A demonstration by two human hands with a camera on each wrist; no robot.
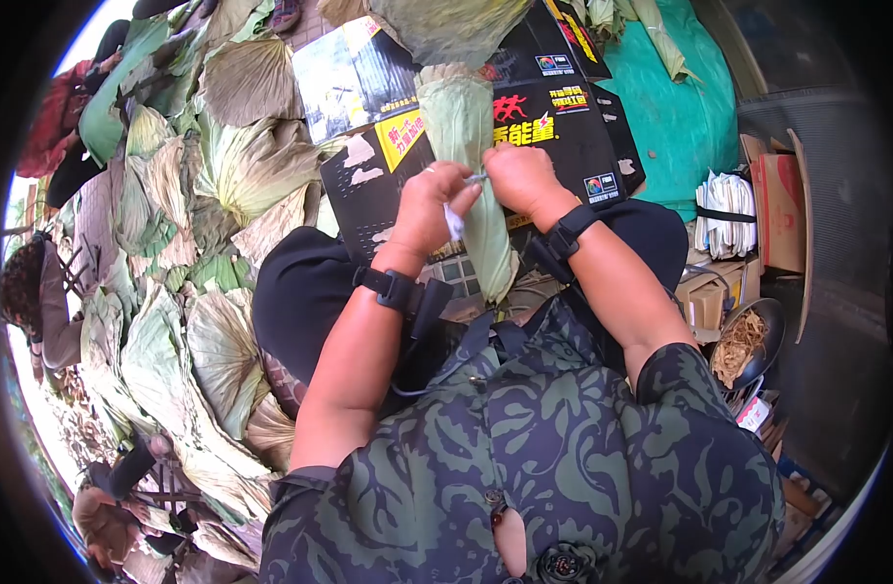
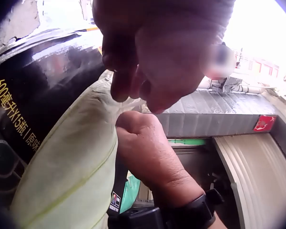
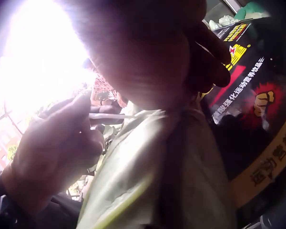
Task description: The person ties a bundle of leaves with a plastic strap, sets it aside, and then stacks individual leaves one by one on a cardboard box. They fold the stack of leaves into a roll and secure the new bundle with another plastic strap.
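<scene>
A long folded bundle of pale green leaves (image 1: 463,117) lies lengthwise over the black printed cardboard (image 1: 573,141), its narrow end toward the body. At its middle, the left hand (image 1: 437,209) pinches a thin pale strand (image 3: 107,116) that runs to the bundle, and a white bit hangs below the fingers. On the bundle's other side the right hand (image 1: 526,182) has its fingers curled against the leaf, close to the left fingertips; the strand's end there is hidden. The left wrist view shows the right hand (image 2: 145,148) against the bundle (image 2: 71,157).
Large dried leaves (image 1: 256,170) spread over the ground at the left. A green sheet (image 1: 675,107) lies at the upper right, above bundled papers (image 1: 727,219), a red box (image 1: 779,209) and a bowl of brown strips (image 1: 743,346). Other people sit at the far left.
</scene>
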